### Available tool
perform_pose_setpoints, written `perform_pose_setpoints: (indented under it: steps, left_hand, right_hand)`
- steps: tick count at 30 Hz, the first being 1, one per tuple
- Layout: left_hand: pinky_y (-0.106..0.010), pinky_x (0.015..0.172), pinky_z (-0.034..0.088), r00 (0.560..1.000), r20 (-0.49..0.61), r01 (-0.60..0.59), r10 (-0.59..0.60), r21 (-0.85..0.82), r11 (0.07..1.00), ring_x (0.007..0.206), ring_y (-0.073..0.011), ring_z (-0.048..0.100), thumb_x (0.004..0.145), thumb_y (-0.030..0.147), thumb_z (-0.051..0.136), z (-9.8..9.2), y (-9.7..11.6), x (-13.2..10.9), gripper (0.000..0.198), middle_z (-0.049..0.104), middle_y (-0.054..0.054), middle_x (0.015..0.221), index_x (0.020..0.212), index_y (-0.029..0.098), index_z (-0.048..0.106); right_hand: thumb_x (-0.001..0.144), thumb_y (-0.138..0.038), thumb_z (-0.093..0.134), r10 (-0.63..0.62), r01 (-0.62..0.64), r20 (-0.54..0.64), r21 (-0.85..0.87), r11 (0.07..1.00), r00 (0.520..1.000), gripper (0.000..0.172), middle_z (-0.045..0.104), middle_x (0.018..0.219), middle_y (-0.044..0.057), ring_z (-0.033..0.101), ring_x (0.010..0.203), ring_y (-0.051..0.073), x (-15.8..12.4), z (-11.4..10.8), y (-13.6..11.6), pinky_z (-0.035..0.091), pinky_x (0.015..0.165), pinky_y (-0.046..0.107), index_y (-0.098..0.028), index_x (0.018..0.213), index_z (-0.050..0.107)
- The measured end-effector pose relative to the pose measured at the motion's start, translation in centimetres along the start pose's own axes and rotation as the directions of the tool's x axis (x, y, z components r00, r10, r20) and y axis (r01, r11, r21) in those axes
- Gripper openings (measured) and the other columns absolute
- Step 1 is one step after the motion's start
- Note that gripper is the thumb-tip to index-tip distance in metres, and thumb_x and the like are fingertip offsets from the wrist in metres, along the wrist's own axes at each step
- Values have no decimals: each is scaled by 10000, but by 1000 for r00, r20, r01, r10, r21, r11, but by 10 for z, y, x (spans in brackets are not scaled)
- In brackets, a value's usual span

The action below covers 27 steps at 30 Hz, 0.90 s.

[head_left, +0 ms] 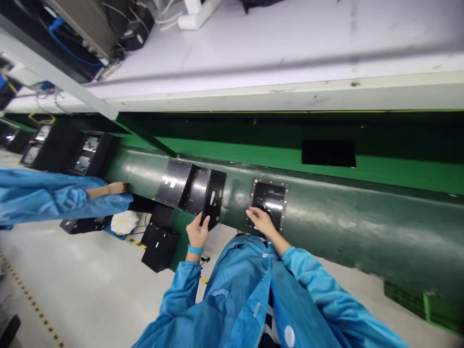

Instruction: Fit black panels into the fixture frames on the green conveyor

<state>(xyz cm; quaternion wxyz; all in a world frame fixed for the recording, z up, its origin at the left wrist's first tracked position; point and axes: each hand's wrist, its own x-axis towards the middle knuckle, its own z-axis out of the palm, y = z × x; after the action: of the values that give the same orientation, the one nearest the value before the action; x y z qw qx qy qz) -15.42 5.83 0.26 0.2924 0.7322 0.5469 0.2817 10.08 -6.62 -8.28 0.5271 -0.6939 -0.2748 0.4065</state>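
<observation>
- Left hand [197, 233] grips the lower edge of a black plate [213, 198] that stands tilted on edge; thumb up the near face, fingers curled round behind it; a blue wristband [195, 250] sits just below the hand
- Just past those fingers, touching the held plate, two more black plates [183, 186] lean side by side on the dark green belt [344, 217]
- Right hand [260, 220] rests on the near left corner of a shiny flat plate [270, 203] lying on the belt; fingers bent and pressed down on its edge; whether they pinch it or only touch it, I cannot tell
- The two hands sit near each other, a stretch of bare belt between the held plate and the flat one
- Below the left fingers, off the belt's edge, black boxes [159, 246] sit on the grey floor [79, 285]
- Far left of the left hand, another person's blue sleeve [43, 195] reaches in, their bare hand [116, 187] at the belt's end
- Beyond both sets of fingers, a green rail [253, 154], then a white table [271, 53]
</observation>
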Motion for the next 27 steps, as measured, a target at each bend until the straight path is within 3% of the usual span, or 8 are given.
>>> perform_pose_setpoints:
  steps: [2, 5, 9, 12, 14, 17, 22, 27]
  left_hand:
    - [-413, 1018, 607, 996, 88, 49, -27, -255, 966, 1093, -281, 765, 888, 550, 713, 16, 9, -9, 464, 819, -85, 1153, 1216, 227, 780]
    - [-421, 982, 622, 952, 294, 225, -84, -487, 844, 1031, -267, 778, 797, 575, 781, 69, 23, -15, 593, 819, -115, 1114, 1221, 162, 757]
    - [-424, 936, 630, 846, 518, 419, -125, -503, 756, 985, -269, 778, 743, 614, 809, 142, 34, -12, 685, 821, -128, 1069, 1221, 125, 769]
    - [-434, 954, 620, 812, 576, 453, -93, -522, 723, 1015, -272, 767, 743, 578, 832, 175, 34, -9, 657, 821, -126, 1068, 1213, 120, 785]
    - [-431, 966, 613, 818, 572, 423, -64, -522, 741, 1040, -265, 755, 782, 539, 815, 187, 30, -7, 598, 816, -121, 1089, 1211, 124, 789]
    - [-401, 991, 597, 859, 510, 278, -49, -383, 881, 1039, -236, 733, 848, 437, 759, 197, 24, -4, 453, 788, -104, 1120, 1187, 140, 805]
    - [-393, 1132, 515, 926, 378, 4, -14, 28, 1000, 1184, -252, 662, 886, 288, 696, 198, 20, 2, 420, 683, -141, 1227, 1271, 147, 786]
    - [-423, 1183, 469, 886, 462, -62, -32, 187, 980, 1292, -291, 609, 892, 233, 668, 197, 21, 10, 420, 694, -138, 1247, 1300, 194, 763]
  right_hand:
    - [833, -672, 730, -10, 21, -100, 102, 995, 995, 556, 794, 1061, 82, 732, 932, 220, -3, -2, 2, 597, 883, 363, -215, 1148, 763]
    - [757, -761, 740, 117, -28, -362, 242, 970, 925, 632, 762, 882, 77, 695, 807, 208, -8, -30, 20, 578, 744, 326, -181, 1007, 754]
    - [710, -802, 710, 289, -140, -489, 318, 938, 823, 621, 638, 641, 21, 574, 593, 170, -14, -77, 49, 447, 536, 275, -188, 803, 685]
    - [766, -776, 651, 265, -191, -585, 187, 964, 766, 592, 667, 653, 42, 600, 635, 202, -14, -96, 60, 467, 588, 300, -185, 772, 690]
    - [824, -730, 602, 230, -262, -638, 46, 964, 735, 561, 712, 703, 75, 655, 710, 250, -11, -102, 61, 512, 683, 336, -183, 783, 719]
    - [884, -627, 569, 206, -392, -669, -137, 910, 714, 486, 769, 800, 122, 715, 826, 313, -7, -108, 60, 545, 804, 389, -189, 836, 775]
    - [917, -483, 575, 147, -425, -640, -306, 852, 755, 390, 813, 1060, 136, 737, 1039, 333, -4, -111, 57, 553, 934, 421, -209, 1019, 834]
    - [912, -460, 603, 162, -425, -613, -312, 850, 773, 352, 813, 1046, 119, 746, 1017, 307, -2, -111, 56, 561, 927, 395, -214, 1046, 816]
